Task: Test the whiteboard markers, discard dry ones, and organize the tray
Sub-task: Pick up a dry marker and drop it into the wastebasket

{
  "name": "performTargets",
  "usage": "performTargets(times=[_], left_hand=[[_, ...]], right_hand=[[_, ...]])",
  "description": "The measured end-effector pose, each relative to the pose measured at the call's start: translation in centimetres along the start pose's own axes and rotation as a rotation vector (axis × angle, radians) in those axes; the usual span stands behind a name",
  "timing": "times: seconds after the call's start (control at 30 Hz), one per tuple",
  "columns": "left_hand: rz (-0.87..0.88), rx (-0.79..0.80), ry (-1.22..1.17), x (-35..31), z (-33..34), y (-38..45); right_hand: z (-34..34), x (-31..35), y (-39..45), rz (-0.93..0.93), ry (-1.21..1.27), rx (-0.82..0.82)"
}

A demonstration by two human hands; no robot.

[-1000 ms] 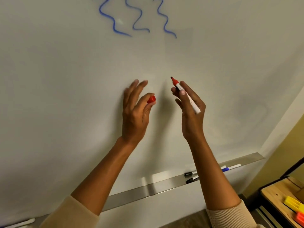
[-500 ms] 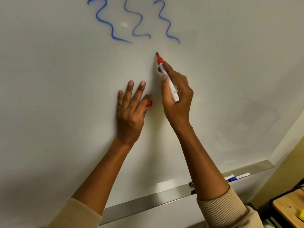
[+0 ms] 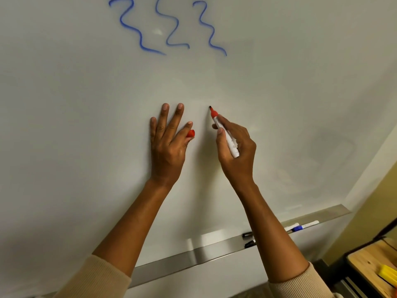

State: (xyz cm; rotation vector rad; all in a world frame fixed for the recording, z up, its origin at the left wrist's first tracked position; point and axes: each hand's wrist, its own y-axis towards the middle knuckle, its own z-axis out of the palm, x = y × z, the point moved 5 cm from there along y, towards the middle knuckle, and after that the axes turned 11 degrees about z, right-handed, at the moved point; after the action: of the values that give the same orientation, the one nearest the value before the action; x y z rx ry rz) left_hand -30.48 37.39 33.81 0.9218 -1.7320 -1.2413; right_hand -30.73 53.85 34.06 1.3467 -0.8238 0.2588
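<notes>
Red-collared white marker (image 3: 225, 134), uncapped, dark tip | right hand (image 3: 236, 151) grip closed round barrel | left hand (image 3: 167, 145) pinches red cap (image 3: 190, 133)

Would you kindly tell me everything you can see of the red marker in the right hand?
The red marker has a white, plastic-looking barrel with small unreadable print, a red collar and a dark tip. It is uncapped; its red cap is pinched in the left hand. The right hand grips the barrel, fingers wrapped near the collar. It slants up and left, tip at the whiteboard; contact is unclear, and no red line shows.
</notes>
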Motion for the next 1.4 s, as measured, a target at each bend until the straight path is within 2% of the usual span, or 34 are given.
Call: performTargets(times=[0.13,0.23,0.33,0.47,0.67,0.8,0.9,1.0,1.2,1.4], left_hand=[[-0.084,0.065,-0.157,-1.3,-0.5,-0.7],[-0.125,0.100,-0.254,-2.2,-0.7,-1.9],[-0.159,0.121,-0.333,-3.3,-0.7,-3.5],[-0.209,0.184,-0.441,-4.9,-0.4,-5.9],[-0.181,0.367,-0.615,-7.6,0.8,-8.8],[-0.257,0.574,-0.802,-9.5,1.6,-10.2],[-0.363,0.642,-0.927,-11.2,2.2,-10.8],[-0.476,0.700,-1.038,-13.3,2.9,-11.2],[-0.780,0.700,-1.186,-16.1,4.4,-13.0],[-0.786,0.748,-1.247,-19.5,5.6,-13.8]], right_hand=[[-2.3,-1.5,-0.6,0.283,0.202,0.045],[-3.2,-1.9,-2.0,0.358,0.350,0.188],[-4.1,-3.1,-3.7,0.484,0.484,0.218],[-4.9,-4.6,-6.0,0.582,0.469,0.246],[-5.8,-7.4,-8.5,0.699,0.389,0.347],[-7.3,-9.5,-9.7,0.868,0.420,0.309],[-7.9,-10.7,-10.9,1.063,0.569,0.249],[-8.3,-11.5,-12.6,1.180,0.645,0.213],[-9.8,-12.0,-14.6,1.227,0.653,0.146],[-12.8,-14.3,-16.2,1.254,0.589,0.090]])
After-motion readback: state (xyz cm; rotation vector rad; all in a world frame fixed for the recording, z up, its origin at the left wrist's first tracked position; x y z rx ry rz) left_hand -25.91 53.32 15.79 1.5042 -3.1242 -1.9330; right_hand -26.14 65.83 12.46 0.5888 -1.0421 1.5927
